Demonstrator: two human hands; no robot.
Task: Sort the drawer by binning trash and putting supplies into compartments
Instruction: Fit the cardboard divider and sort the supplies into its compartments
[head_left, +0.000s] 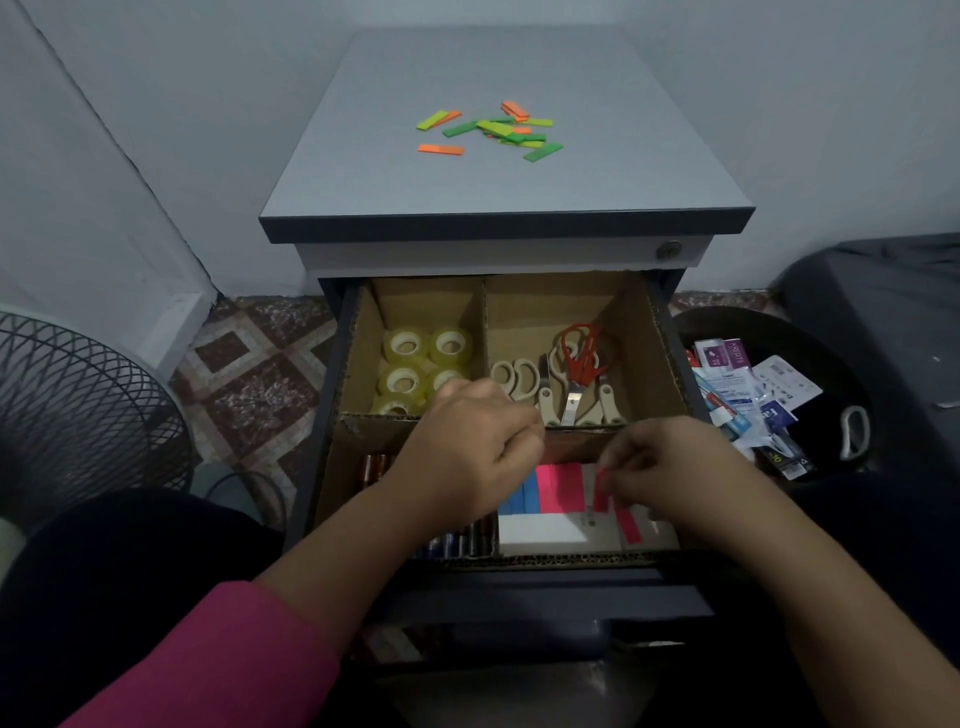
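A person's two hands work over an open drawer (332, 415) fitted with a cardboard divider, at the centre of the frame. The left hand (467, 447), clenched into a loose fist, hovers above the wall between the compartments; whether it holds anything cannot be told. The right hand (670, 478) pinches a pink sticky flag (601, 491) between its fingertips, just above the lower right compartment, where pink and blue sticky flags (550, 486) lie on a white pad (545, 532). Batteries (457, 543) lie in the lower left compartment, partly hidden by the left wrist. Rolls of clear tape (423, 366) fill the upper left compartment, and scissors (571, 374) with cream and red handles the upper right. Green, yellow and orange sticky flags (493, 130) lie scattered on the cabinet top (363, 182), at the upper centre. At the right edge, a dark bin (841, 364) holds torn packaging (748, 400).
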